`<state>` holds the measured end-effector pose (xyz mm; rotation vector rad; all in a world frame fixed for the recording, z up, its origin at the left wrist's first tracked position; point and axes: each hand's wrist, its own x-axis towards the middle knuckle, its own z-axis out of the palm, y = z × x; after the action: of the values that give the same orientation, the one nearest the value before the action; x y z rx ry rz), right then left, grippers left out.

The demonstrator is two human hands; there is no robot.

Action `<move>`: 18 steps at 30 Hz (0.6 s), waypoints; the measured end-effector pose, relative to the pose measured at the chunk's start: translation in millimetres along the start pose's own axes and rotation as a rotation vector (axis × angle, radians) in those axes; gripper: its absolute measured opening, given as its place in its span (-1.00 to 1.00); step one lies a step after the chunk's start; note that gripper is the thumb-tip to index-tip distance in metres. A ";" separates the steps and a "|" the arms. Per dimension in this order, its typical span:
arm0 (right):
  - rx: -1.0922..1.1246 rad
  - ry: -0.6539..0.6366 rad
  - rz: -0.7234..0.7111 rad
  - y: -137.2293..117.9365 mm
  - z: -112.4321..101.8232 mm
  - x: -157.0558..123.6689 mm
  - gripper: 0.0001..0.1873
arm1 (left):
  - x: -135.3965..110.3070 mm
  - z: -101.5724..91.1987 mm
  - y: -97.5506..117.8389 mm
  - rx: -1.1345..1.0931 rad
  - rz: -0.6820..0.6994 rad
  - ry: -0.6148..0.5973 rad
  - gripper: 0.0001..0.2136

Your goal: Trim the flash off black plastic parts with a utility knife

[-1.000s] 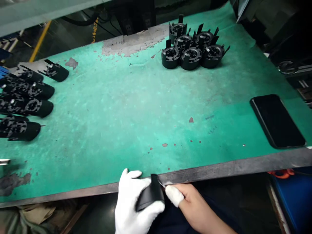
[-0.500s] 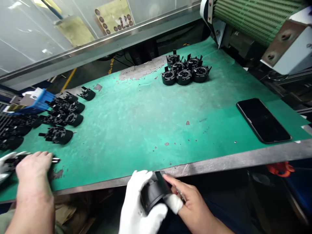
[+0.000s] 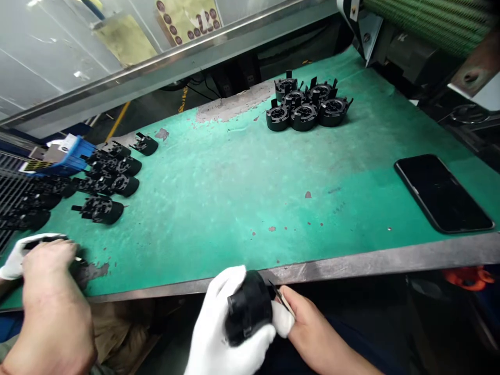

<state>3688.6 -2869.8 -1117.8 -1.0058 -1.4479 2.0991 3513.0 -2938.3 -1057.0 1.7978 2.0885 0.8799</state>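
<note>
My left hand (image 3: pixel 222 333), in a white glove, is wrapped round a round black plastic part (image 3: pixel 248 312) just below the table's front edge. My right hand (image 3: pixel 308 333) is bare except for a white finger cot on the thumb; it pinches a thin metal blade (image 3: pixel 283 299) against the part's rim. A cluster of several finished black parts (image 3: pixel 307 104) stands at the far side of the green mat (image 3: pixel 234 182). More black parts (image 3: pixel 105 182) lie in rows at the left.
A black phone (image 3: pixel 443 192) lies face up at the right. A co-worker's hands (image 3: pixel 47 291) work on a part at the lower left. A blue tray (image 3: pixel 64 156) sits far left. A green conveyor belt (image 3: pixel 425 21) runs at the top right.
The camera has tilted up, bringing the co-worker's hands, conveyor and back wall into view. The part in my left hand has turned, now showing its rounded side; the blade stays at its rim.
</note>
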 end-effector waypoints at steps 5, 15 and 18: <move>-0.033 -0.004 0.120 17.1 -12.9 -12.5 -0.54 | -2.5 23.5 -2.5 0.400 0.102 0.164 -0.46; -0.027 -0.116 0.055 5.1 -18.5 8.8 -0.54 | 1.0 49.7 -3.0 0.263 0.084 0.312 -0.61; -0.083 -0.094 0.029 4.7 -17.3 10.8 -0.61 | 1.6 48.3 -2.8 0.253 0.069 0.289 -0.59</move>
<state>3694.7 -2853.4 -1129.3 -0.9760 -1.5863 2.1490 3536.9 -2923.4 -1096.3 1.9788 2.4248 0.9824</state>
